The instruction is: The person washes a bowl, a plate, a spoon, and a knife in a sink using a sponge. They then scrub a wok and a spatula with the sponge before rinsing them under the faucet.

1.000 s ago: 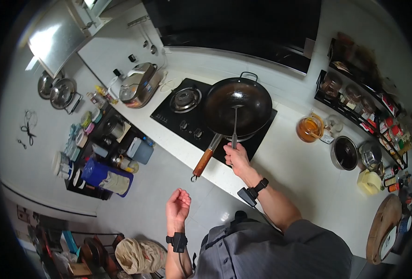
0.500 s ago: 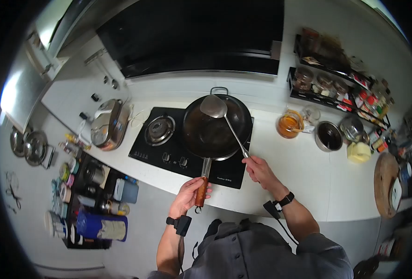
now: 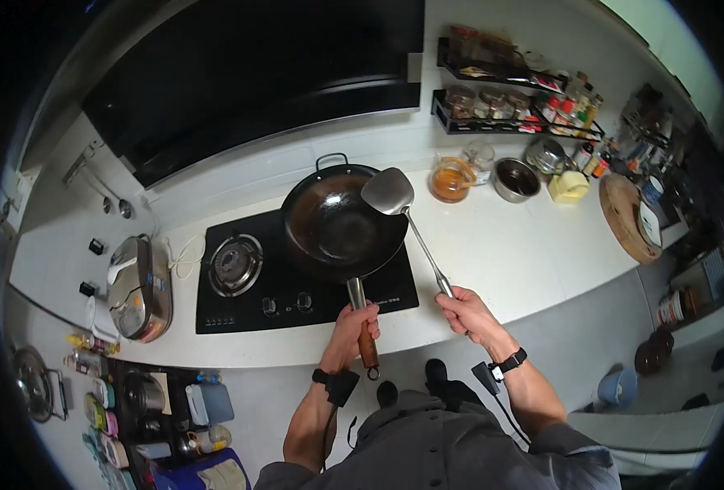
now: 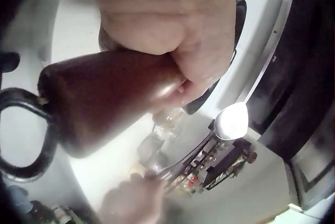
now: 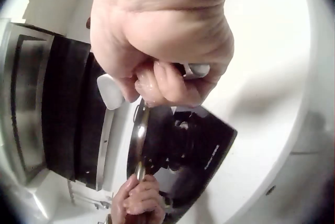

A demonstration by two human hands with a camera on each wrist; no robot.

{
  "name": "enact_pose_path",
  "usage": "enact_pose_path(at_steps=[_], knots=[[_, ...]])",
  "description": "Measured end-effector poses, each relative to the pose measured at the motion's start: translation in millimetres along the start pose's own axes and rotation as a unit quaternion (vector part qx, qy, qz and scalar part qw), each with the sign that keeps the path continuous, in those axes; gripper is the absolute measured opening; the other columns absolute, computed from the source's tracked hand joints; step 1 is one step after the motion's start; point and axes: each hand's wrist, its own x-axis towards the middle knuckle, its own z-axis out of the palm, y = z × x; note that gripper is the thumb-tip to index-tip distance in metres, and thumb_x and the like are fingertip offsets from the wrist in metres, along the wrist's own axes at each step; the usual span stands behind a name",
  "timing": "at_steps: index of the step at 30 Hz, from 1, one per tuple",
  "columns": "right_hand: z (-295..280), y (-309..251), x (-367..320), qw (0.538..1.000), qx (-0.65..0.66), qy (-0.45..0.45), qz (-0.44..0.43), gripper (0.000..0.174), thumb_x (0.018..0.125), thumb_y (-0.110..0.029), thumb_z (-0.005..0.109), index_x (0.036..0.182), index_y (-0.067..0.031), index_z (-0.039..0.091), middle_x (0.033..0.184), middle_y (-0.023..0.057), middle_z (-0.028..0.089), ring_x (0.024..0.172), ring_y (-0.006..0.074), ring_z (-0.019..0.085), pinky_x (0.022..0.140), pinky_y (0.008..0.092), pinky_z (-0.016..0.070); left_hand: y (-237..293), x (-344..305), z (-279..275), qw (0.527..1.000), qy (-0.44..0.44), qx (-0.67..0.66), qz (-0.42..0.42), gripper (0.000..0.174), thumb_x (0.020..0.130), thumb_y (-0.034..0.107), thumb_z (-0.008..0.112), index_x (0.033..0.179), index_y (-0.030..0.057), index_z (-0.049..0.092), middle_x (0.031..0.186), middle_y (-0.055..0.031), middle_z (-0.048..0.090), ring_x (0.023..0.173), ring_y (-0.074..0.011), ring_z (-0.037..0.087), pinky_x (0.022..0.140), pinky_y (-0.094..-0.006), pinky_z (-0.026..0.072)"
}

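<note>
A dark wok is over the right side of the black stove. My left hand grips its wooden handle, fingers wrapped round it; the handle's end and hanging ring fill the left wrist view. To the right, my right hand holds a metal wok spatula by the end of its long handle. Its broad blade points up and away, overlapping the wok's right rim in the head view. The right wrist view shows my fingers curled round the spatula's handle.
The left burner lies beside the wok, a rice cooker further left. On the right counter stand an amber jar, a steel pot and a round wooden board. A range hood hangs above.
My left hand has come up and taken hold of the wok's handle. The spatula has been lifted out of the wok, its blade moving to the right rim. The head view has swung right.
</note>
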Motion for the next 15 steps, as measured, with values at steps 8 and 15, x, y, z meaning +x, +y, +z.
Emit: enact_pose_path(at_steps=[8, 15], knots=[[-38.6, 32.3, -64.1, 0.994, 0.085, 0.063, -0.013, 0.018, 0.101, -0.023, 0.064, 0.091, -0.009, 0.059, 0.065, -0.0039, 0.05, 0.043, 0.0037, 0.032, 0.037, 0.0231, 0.0215, -50.6, -45.1, 25.9, 0.993, -0.061, 0.098, -0.02, 0.018, 0.088, 0.003, 0.065, 0.099, 0.006, 0.051, 0.069, -0.0031, 0.056, 0.05, -0.0144, 0.054, 0.047, -0.0314, 0.0474], [-113.7, 56.0, -136.3, 0.985, 0.11, 0.114, -0.07, 0.02, 0.101, -0.025, 0.064, 0.09, -0.0133, 0.052, 0.066, -0.0066, 0.043, 0.046, 0.0025, 0.032, 0.038, 0.0222, 0.0208, -114.1, -60.9, 100.3, 0.971, -0.094, 0.197, -0.1, 0.018, 0.088, 0.003, 0.065, 0.098, 0.0065, 0.05, 0.067, -0.0027, 0.054, 0.048, -0.015, 0.053, 0.044, -0.0322, 0.0459]])
